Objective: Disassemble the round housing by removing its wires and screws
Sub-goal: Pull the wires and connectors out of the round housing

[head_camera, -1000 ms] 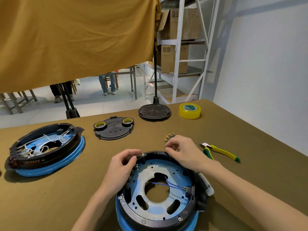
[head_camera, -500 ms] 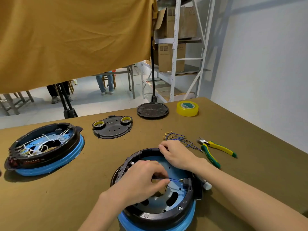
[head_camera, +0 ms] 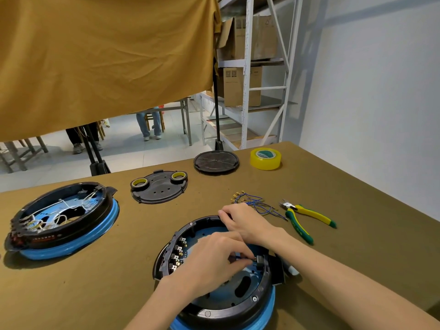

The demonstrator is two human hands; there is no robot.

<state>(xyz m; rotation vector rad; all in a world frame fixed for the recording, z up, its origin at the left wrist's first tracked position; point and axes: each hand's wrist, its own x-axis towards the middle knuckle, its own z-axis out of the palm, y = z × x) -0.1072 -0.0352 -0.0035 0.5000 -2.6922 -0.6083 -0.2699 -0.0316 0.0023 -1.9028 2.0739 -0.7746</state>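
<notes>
A round black housing point(head_camera: 223, 308) with a blue base ring lies on the table in front of me. My left hand point(head_camera: 212, 260) reaches across its inside and pinches a thin blue wire at a small black connector point(head_camera: 259, 262) on the right inner wall. My right hand point(head_camera: 245, 222) grips the housing's far rim with curled fingers. A row of metal terminals point(head_camera: 177, 254) shows on the left inner wall. A bundle of loose blue wires point(head_camera: 254, 204) with brass ends lies just beyond the housing.
Yellow-green cutters point(head_camera: 302, 216) lie to the right. A second wired housing point(head_camera: 64, 217) sits at the left. A black cover plate point(head_camera: 158, 189) with two tape rolls, a round black lid point(head_camera: 216, 161) and yellow tape point(head_camera: 265, 158) lie farther back.
My left hand moved from the housing's left rim across to the blue wire at the right connector. My right hand let the wire bundle lie and shifted onto the far rim.
</notes>
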